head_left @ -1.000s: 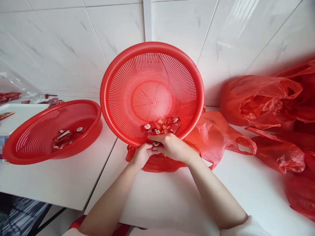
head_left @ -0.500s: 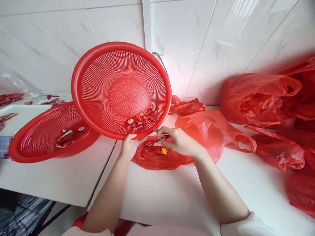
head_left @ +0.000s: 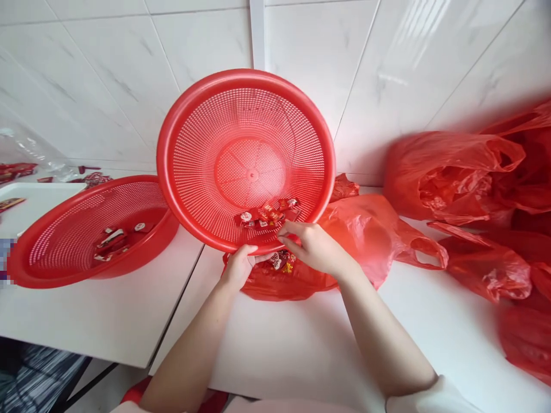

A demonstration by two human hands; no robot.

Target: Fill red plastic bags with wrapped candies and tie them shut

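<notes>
1. Head view, the surface and the room: a white table [head_left: 267, 350] runs across the front, meeting a second white table [head_left: 99, 324] along a dark seam at the left. Behind them stands a wall [head_left: 206, 43] of pale, grey-veined tiles, with a light vertical strip [head_left: 258, 37] on it. Red plastic bags [head_left: 411, 172] crowd the right side; a white tray [head_left: 47, 198] sits at the far left, near a tilted red basin [head_left: 146, 259] with a few small packs [head_left: 114, 240] inside.
2. Head view, the left hand [head_left: 240, 267]: it grips the near rim of the red basket [head_left: 252, 172], thumb over the edge and fingers beneath. The basket is tipped towards the person, its wrapped pieces [head_left: 271, 214] gathered low on the near wall (red wrappers, some with white marks).
3. Head view, the right hand [head_left: 312, 246]: its fingers are curled, thumb and forefinger close together beside the basket's near rim. Whether anything is pinched there, I cannot tell. Below it, an opened red bag [head_left: 282, 291] lies on the table, with several printed packets [head_left: 282, 261] showing in its mouth.
</notes>
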